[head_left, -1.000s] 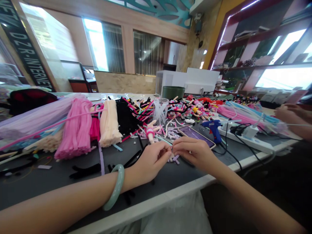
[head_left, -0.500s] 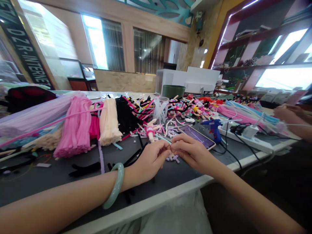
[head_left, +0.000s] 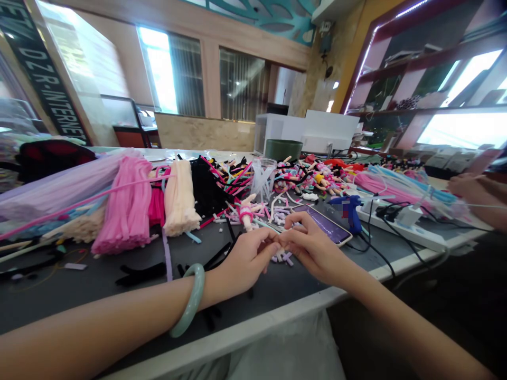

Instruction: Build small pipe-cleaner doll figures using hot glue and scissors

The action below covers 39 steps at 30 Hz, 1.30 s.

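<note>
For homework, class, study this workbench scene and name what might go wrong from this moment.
The right hand works close to the phone, so a slip might push it into the glue gun. The bangle on the left hand's arm could snag the black pipe cleaners. The small lilac bits under the hands could get knocked into the clutter.

Blue glue gun (head_left: 348, 211), lit smartphone (head_left: 322, 224) — power strip (head_left: 400, 229), green tub (head_left: 282, 149)

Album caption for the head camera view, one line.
Left hand and right hand meet over a grey table heaped with bundled pink, cream and black pipe cleaners.
</note>
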Tool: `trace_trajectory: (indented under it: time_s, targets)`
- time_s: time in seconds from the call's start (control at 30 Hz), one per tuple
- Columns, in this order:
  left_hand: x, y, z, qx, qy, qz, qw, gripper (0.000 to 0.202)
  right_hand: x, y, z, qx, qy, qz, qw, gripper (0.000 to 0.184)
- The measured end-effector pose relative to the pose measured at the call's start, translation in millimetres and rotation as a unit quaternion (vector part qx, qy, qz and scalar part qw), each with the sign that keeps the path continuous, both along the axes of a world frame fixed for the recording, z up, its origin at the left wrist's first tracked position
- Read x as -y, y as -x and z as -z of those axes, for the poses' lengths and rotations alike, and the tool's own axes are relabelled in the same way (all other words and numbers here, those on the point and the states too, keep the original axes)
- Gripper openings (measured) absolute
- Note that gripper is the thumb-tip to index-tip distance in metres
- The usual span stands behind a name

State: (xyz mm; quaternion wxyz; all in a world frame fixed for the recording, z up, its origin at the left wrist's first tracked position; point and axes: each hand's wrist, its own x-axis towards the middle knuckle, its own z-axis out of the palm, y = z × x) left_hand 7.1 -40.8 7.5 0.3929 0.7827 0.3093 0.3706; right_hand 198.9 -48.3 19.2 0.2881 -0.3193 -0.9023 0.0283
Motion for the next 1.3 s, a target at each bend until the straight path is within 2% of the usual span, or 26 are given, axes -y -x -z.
trace_trajectory:
  time_s: [0.43,0.67,0.8,1.0,1.3]
  targets:
    - [-2,-1,4.3,0.041,0.031,0.003,0.999,0.015,-3,-1,4.3,-0.031,-0.056,0.035,0.997,0.017]
    - [-1,-2,3.4,0.032,-0.005,-0.029,0.999,0.016,-3,1,7.2,-0.077,-0.099,0.035,0.992,0.013]
    - [1,-1,3.7,0.036,-0.054,-0.056,0.996,0.014,0,3,6.7,-0.084,-0.111,0.042,0.989,0.014]
    - [-1,3,3.4,0.014,-0.192,-0.097,0.977,0.013,5,7,4.6,-0.107,-0.123,0.058,0.985,0.013]
    - [-4,6,3.1,0.021,-0.267,-0.096,0.959,0.01,6,8,2.2,-0.122,-0.11,0.041,0.985,0.011]
